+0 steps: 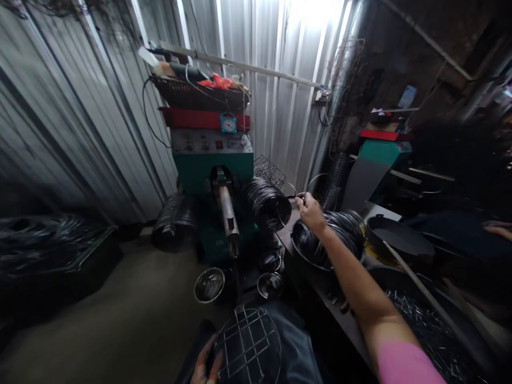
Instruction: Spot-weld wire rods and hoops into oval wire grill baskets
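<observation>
My left hand (pixel 207 365), at the bottom edge, has its fingers around the left rim of a round wire grid (pixel 250 344), which lies over my lap. My right hand (pixel 308 209) reaches forward above the bench with its fingers pinched on a thin wire ring (pixel 318 176) that curves up behind it. Just below the right wrist sits a bowl (pixel 298 248) heaped with dark wire rings (pixel 348 229). Left of that hand hangs a coil of black wire rings (pixel 266 200) beside the green machine (pixel 192 170).
The machine's metal arm (pixel 228 213) points toward me. Metal bowls (pixel 209 285) stand below it. Another ring bundle (pixel 174 221) hangs at its left. On the right are a pan (pixel 400 234), a tub of small metal rods (pixel 428 325) and a person's hand (pixel 498 229).
</observation>
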The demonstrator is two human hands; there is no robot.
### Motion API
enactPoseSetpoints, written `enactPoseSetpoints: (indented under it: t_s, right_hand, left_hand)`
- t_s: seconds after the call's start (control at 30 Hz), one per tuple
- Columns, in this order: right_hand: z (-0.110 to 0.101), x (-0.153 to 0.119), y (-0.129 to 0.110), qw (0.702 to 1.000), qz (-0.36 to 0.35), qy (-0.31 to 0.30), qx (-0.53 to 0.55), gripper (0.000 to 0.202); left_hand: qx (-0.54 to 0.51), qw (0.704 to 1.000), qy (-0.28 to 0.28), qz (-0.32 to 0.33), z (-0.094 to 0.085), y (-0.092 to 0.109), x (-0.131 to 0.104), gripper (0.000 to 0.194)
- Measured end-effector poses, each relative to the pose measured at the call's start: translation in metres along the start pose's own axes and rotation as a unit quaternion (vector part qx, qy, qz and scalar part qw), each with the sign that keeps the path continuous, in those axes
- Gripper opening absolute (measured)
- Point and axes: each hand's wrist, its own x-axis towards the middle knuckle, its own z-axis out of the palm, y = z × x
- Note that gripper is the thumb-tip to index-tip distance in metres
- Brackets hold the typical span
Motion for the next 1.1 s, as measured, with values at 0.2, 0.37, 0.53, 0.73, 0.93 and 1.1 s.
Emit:
enactPoseSetpoints:
  t_s: [0.2,0.37,0.53,0.73,0.93,1.1]
  right_hand:
    - [-0.041,-0.025,-0.018,0.916,-0.091,-0.242,-0.307,0.014]
    - [-0.035,-0.068,-0.049,0.904,-0.135,-0.334,-0.23,0.011]
    - [-0.009,-0.133,-0.094,0.854,-0.135,-0.494,0.088,0.018]
    - [0.066,-0.19,-0.067,0.81,0.067,-0.509,0.283,0.013]
    - [0.11,-0.218,0.02,0.822,0.294,-0.449,0.19,0.007]
    - [0.105,-0.231,0.055,0.811,0.356,-0.414,0.21,0.013]
  left_hand:
    - [-0.011,0.998,-0.048,-0.035,0.0,0.032,0.006,0.057]
    - [-0.01,0.997,-0.057,-0.053,0.005,0.047,0.019,0.046]
    - [-0.039,0.996,-0.066,-0.047,0.006,0.052,0.026,0.04]
    - [-0.082,0.99,-0.097,-0.068,-0.004,0.051,0.02,0.05]
    - [-0.224,0.949,-0.124,-0.184,-0.019,0.049,0.012,0.065]
    - [-0.212,0.952,-0.042,-0.216,-0.017,0.043,0.005,0.063]
